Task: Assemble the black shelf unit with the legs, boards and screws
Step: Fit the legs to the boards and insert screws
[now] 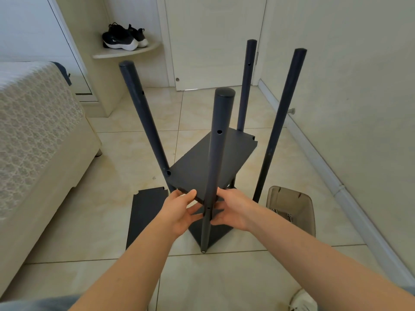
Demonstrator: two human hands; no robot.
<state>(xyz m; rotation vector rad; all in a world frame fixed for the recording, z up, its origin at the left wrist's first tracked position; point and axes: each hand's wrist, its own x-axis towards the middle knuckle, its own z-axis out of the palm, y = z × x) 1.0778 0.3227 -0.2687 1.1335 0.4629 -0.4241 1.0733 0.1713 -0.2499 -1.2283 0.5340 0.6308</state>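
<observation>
The black shelf unit stands on the tiled floor with its legs pointing up: the near leg (215, 167), left leg (143, 122), far leg (246, 86) and right leg (278, 131). Its bottom board (220, 232) lies flat on the floor. A middle board (238, 149) sits tilted between the legs, its near edge lower. My left hand (179, 212) grips that near edge, thumb on top and fingers beneath. My right hand (233, 209) holds the same edge just right of the near leg, fingertips against the leg. A spare black board (146, 216) lies flat at the left.
A beige bin (292, 209) with small metal parts in it stands right of the unit. A bed (33, 131) fills the left side. A wall with a skirting (325, 167) runs along the right. A closed door (213, 41) and dark shoes (123, 37) are behind.
</observation>
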